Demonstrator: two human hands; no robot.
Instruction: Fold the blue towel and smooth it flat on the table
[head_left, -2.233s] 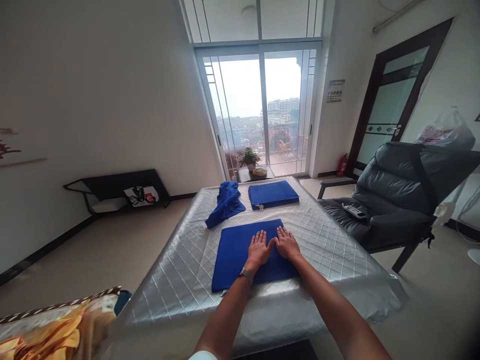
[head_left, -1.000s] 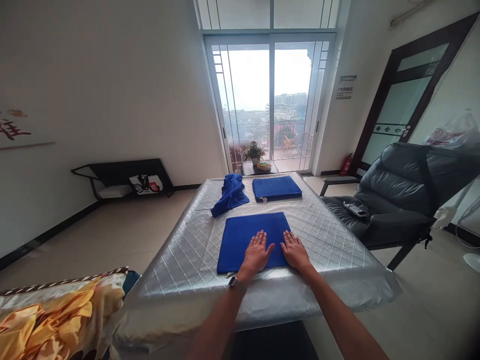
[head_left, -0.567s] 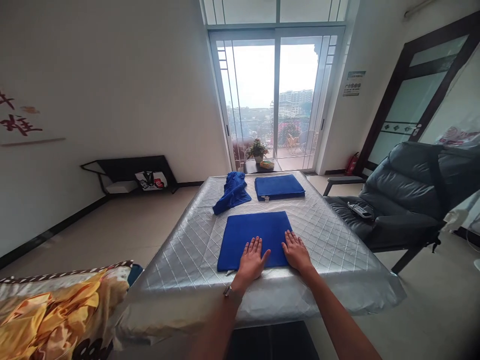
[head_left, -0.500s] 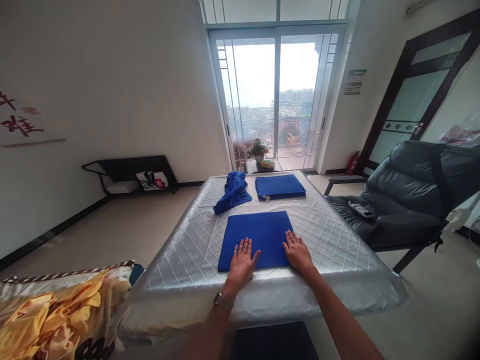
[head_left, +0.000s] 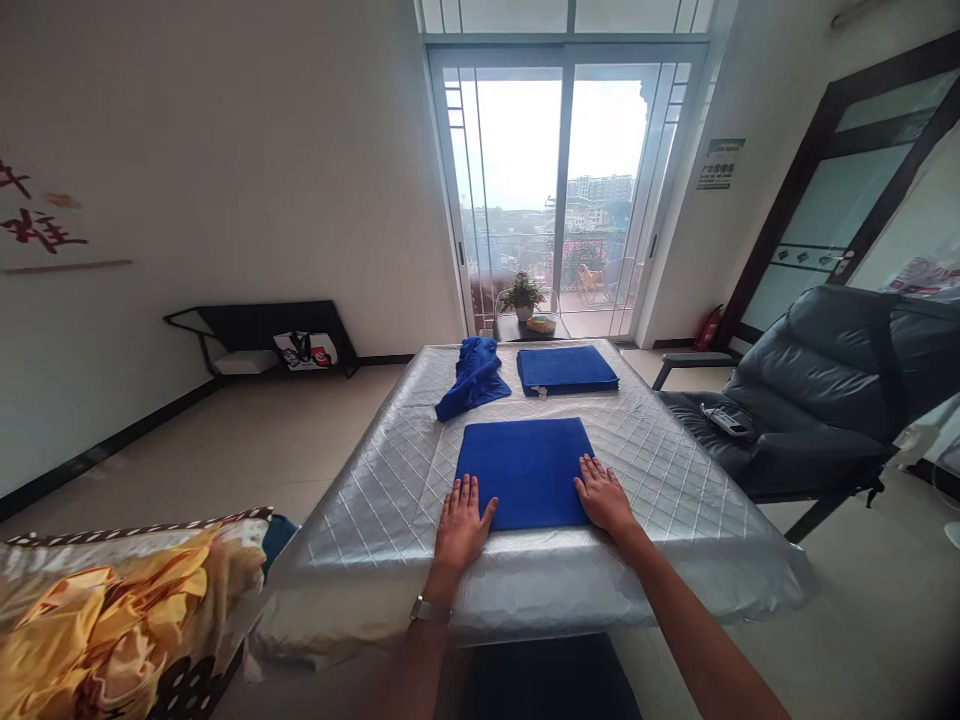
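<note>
A folded blue towel (head_left: pixel 525 465) lies flat on the silver quilted table (head_left: pixel 375 500) in front of me. My left hand (head_left: pixel 461 525) rests open at the towel's near left corner, fingers spread, mostly on the table cover. My right hand (head_left: pixel 602 495) lies open and flat on the towel's near right corner. Farther back sit a second folded blue towel (head_left: pixel 566 368) and a crumpled blue cloth (head_left: pixel 472 375) to its left.
A black leather recliner (head_left: pixel 810 400) stands close to the table's right side, with a remote on its seat. A patterned yellow cushion (head_left: pixel 112 610) is at lower left. A black low shelf (head_left: pixel 262 340) lines the left wall. A potted plant (head_left: pixel 523 295) stands before glass doors.
Both hands slid apart from the middle of the towel toward its near corners; the left hand moved left and back to the towel's edge. The towel lies flatter.
</note>
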